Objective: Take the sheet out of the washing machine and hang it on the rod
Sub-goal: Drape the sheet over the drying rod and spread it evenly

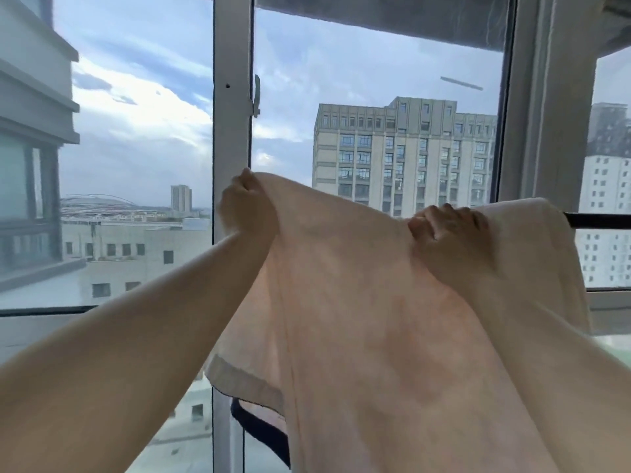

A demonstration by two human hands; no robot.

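The sheet (358, 302), pale peach and thin enough for light to show through, is held up in front of the window (375, 97). Its top edge runs roughly level from left to right, sagging between the two hands and rising again at its right end, where it is folded over the rod (601, 220). From that edge the cloth hangs straight down, so its long axis is vertical, and it runs out of view at the bottom.

The rod is a dark bar lying level. Only a short stretch shows, sticking out to the right of the sheet toward the frame's right edge; the rest is covered by cloth.

The left hand (247, 203) is left of the rod and slightly higher, in front of the upright window post (232, 114). Its fingers are curled tight and bunch the sheet's upper left corner in a fist.

The right hand (447, 230) is just left of where the sheet crosses the rod. Its fingers (440, 211) are hooked over the top edge with the thumb on the near side, clamped on the cloth. Whether it also touches the rod cannot be told.

Below the rod, at the sheet's lower left, a greyish band (246, 384) edges the cloth, and a dark curved strip (259, 428) shows beneath it. Beyond the glass stands a tall apartment block (403, 148) under a cloudy sky.
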